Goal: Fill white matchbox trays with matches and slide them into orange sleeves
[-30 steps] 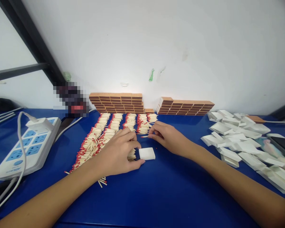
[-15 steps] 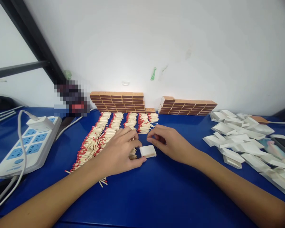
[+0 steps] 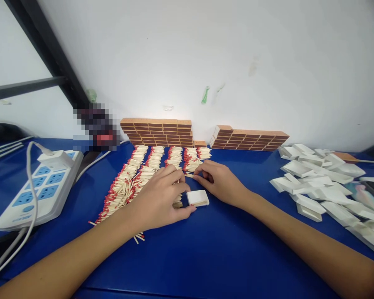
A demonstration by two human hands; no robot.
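Rows of red-tipped matches [image 3: 137, 174] lie on the blue table [image 3: 205, 249]. My left hand [image 3: 157, 199] rests curled over the near end of the rows, fingers closed around a small bundle of matches. A small white matchbox tray [image 3: 198, 197] lies just right of its thumb. Beyond the tray, my right hand [image 3: 216, 180] pinches matches at the end of the rightmost row [image 3: 191, 160].
Two stacks of brown matchbox sleeves [image 3: 157, 132] [image 3: 251, 140] stand against the white wall. A heap of white trays [image 3: 321, 187] covers the right side. A white and blue power strip [image 3: 40, 187] with a cable lies at the left. A black metal frame [image 3: 46, 54] rises at the back left.
My right hand came back to the tray, then reached out again to the rightmost match row. The left hand stayed on its bundle. The view shifted slightly.
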